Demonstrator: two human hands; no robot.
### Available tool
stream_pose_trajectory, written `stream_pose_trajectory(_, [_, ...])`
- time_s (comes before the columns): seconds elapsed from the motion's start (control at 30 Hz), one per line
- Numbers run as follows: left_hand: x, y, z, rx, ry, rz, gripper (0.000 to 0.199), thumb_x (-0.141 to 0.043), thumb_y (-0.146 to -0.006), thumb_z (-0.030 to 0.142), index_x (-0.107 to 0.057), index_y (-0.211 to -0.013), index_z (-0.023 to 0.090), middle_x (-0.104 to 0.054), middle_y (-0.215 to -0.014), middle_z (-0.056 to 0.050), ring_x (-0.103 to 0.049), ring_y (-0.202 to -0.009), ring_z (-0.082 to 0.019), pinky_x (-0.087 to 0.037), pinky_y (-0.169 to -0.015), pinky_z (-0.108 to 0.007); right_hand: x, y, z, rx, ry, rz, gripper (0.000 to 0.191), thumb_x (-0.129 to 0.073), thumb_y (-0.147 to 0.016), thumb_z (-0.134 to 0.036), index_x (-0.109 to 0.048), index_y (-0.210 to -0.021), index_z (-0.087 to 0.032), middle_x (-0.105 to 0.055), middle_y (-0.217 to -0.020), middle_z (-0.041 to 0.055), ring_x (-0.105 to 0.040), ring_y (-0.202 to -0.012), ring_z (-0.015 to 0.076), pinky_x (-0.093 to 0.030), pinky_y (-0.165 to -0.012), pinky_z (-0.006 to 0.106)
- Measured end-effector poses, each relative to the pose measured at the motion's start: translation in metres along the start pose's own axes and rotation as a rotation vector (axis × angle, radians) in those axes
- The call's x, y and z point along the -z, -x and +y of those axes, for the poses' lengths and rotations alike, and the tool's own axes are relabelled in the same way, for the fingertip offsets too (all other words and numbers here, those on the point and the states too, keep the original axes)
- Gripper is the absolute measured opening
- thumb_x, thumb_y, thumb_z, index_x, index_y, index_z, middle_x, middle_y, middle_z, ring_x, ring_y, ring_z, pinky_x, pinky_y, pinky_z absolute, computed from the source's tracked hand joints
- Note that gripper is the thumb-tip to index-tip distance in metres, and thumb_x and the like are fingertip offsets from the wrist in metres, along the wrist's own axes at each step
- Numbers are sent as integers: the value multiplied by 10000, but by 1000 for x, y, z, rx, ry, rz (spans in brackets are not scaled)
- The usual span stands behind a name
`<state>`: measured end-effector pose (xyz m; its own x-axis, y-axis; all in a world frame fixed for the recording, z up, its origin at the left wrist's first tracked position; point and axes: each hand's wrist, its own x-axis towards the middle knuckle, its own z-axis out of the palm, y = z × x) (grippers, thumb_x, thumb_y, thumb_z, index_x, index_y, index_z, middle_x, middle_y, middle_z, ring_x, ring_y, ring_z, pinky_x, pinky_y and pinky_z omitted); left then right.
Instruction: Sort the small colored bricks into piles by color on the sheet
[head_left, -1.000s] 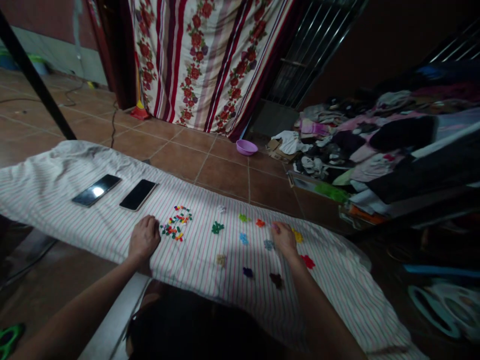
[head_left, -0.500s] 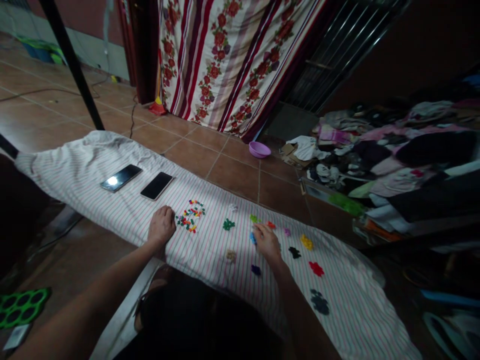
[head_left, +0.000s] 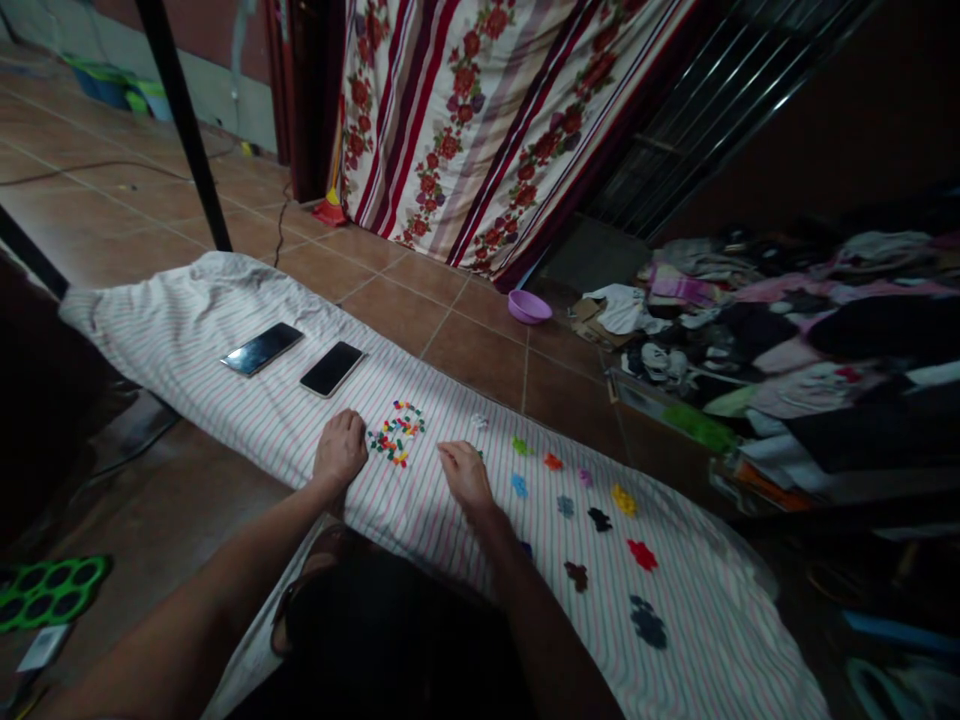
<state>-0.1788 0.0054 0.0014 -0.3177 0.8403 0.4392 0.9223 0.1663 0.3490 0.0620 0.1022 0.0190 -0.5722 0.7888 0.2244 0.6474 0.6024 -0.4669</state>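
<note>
A mixed heap of small coloured pieces [head_left: 395, 433], too small to identify, lies on the striped cloth [head_left: 420, 500]. My left hand [head_left: 341, 447] rests just left of it, fingers curled under and their inside hidden. To the heap's right hovers my right hand [head_left: 465, 472], its fingers drawn together; whatever they may hold cannot be made out. Single-colour piles spread over the cloth's right side: white [head_left: 479, 421], lime green [head_left: 521, 446], orange [head_left: 553, 461], light blue [head_left: 519, 485], yellow [head_left: 623, 499], red [head_left: 642, 555] and several others. My right hand mostly covers the dark green pile.
Two phones [head_left: 262, 349] [head_left: 333, 369] lie on the cloth's left part. Beyond it, a purple basin [head_left: 529, 307] sits on the tiled floor. A heap of clothes [head_left: 787, 330] is at the right; a black pole [head_left: 187, 130] rises at the far left.
My right hand has moved left from the light blue pile toward the mixed heap, uncovering the light blue, grey and brown piles. My left hand stays beside the heap. The view has shifted slightly.
</note>
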Motion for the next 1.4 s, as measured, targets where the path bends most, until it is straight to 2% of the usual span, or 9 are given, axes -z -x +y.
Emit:
stream_pose_trajectory(0.23, [-1, 0, -1, 1, 21, -4, 198, -404, -844, 126, -574, -933, 174, -596, -1001, -136, -536, -986, -265, -448, -867, -417, -18, -23, -27, -50, -11, -16, 354, -471, -860, -143, -679, -1138, -211, -668, -1024, 77, -618, -959, 191, -478, -908, 320])
stream_pose_trajectory(0.43, [0, 0, 0, 13, 36, -4, 199, -411, -838, 125, -577, -934, 175, -598, -1010, -140, -538, -993, -270, -448, -873, -428, -21, -31, -38, -124, 58, -50, 406, -443, -881, -138, -622, -1236, -219, -643, -985, 71, -617, -900, 181, -470, -854, 285])
stream_pose_trajectory(0.57, [0, 0, -1, 8, 46, -5, 197, -410, -834, 118, -576, -927, 168, -601, -1000, -145, -539, -994, -271, -452, -871, -426, -23, -39, -45, -157, 147, -97, 370, -441, -925, -185, -605, -1257, -206, -643, -1035, 97, -611, -945, 198, -448, -854, 280])
stream_pose_trajectory(0.73, [-1, 0, -1, 4, 50, 4, 192, -425, -827, 118, -576, -929, 180, -600, -1023, -141, -537, -1036, -277, -448, -887, -435, -25, -46, -50, -179, 215, -136, 304, -452, -943, -220, -610, -1201, -246, -639, -1023, 76, -609, -924, 189, -426, -790, 267])
stream_pose_trajectory(0.9, [-1, 0, -1, -4, 49, 10, 194, -417, -831, 107, -571, -919, 187, -601, -1012, -138, -542, -1030, -274, -447, -894, -440, -26, -51, -51, -227, 211, -125, 186, -496, -928, -220, -617, -1066, -251, -637, -965, 39, -605, -878, 162, -392, -734, 243])
stream_pose_trajectory(1.03, [-1, 0, -1, -12, 45, 10, 182, -415, -835, 113, -563, -911, 187, -597, -1009, -138, -538, -1023, -273, -449, -902, -431, -28, -53, -49, -257, 195, -126, 135, -519, -922, -220, -602, -1026, -245, -641, -929, 30, -599, -863, 157, -364, -697, 232])
stream_pose_trajectory(1.4, [1, -1, -1, -22, 9, 7, 163, -405, -845, 128, -549, -891, 187, -594, -976, -130, -541, -1013, -267, -442, -919, -405, -34, -46, -42, -259, 124, -67, 96, -494, -937, -268, -578, -958, -227, -643, -910, 29, -594, -884, 156, -390, -734, 234])
